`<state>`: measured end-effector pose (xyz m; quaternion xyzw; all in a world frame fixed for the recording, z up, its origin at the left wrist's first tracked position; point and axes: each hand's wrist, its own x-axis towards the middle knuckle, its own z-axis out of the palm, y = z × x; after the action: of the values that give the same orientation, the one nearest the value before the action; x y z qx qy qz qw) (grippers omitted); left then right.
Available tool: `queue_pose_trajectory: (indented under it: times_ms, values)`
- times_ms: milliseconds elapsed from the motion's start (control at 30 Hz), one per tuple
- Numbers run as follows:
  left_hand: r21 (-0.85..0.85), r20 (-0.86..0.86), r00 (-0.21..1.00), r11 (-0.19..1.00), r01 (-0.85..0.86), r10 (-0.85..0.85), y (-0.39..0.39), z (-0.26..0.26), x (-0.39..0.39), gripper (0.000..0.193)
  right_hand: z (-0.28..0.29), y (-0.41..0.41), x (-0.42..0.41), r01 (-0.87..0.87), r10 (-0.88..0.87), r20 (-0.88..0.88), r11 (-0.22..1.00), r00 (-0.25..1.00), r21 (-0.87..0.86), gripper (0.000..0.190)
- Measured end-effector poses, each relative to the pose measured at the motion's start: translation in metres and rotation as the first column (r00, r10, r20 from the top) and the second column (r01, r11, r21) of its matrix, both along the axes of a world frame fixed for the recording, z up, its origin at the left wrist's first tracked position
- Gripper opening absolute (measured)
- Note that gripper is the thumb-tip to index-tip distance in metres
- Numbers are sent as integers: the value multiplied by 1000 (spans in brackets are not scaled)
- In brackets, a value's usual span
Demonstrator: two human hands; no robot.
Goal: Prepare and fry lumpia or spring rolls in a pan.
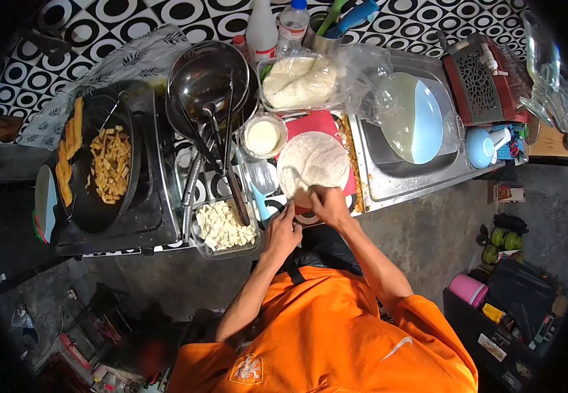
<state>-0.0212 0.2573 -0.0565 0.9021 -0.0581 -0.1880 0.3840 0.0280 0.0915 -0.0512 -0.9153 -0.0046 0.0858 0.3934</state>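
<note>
A round, pale flatbread wrapper (pixel 311 159) lies on a red board (pixel 313 125) in front of me. My right hand (pixel 332 205) has its fingers curled and pinched on the wrapper's near edge. My left hand (pixel 281 235) points its index finger to the same edge, just left of the right hand; whether it grips anything is hard to see. Left of the wrapper is a pastry brush (pixel 260 199) with a light blue handle. A small tub of creamy white paste (pixel 262 136) stands beyond it. A clear container of pale diced pieces (pixel 226 227) sits near the counter's front edge.
A wok (pixel 134 196) with browned pieces rests on the stove at left. Stacked pans (pixel 207 81) with tongs stand beside it. Plastic-wrapped dough sheets (pixel 301 83) are behind the board. On the right, a light blue plate (pixel 426 125) leans in the sink (pixel 397 169).
</note>
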Motion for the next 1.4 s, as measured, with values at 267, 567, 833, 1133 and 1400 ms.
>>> queue_pose_trajectory:
  times_ms: [267, 567, 833, 1133, 1400]
  values:
    - [-5, 16, 999, 999, -38, 38, 0, -2, -6, 58, -3, -42, 32, 462, -452, -97, 864, 887, 199, 27]
    - [-57, -92, 985, 987, -149, 143, -8, -2, -8, 58, -25, -35, 35, 124, -111, -83, 978, 990, 170, 22]
    - [-78, 82, 977, 978, -192, 198, -17, -15, -19, 61, 6, -23, 25, -194, 205, -77, 972, 976, 129, 21]
    - [-91, -23, 968, 964, -250, 249, -22, -8, -18, 58, 8, -47, 60, 289, -252, -231, 946, 940, 144, 24]
    - [-57, 49, 972, 972, -226, 229, -20, -16, -21, 59, -17, 5, 46, -26, 34, -37, 979, 999, 201, 24]
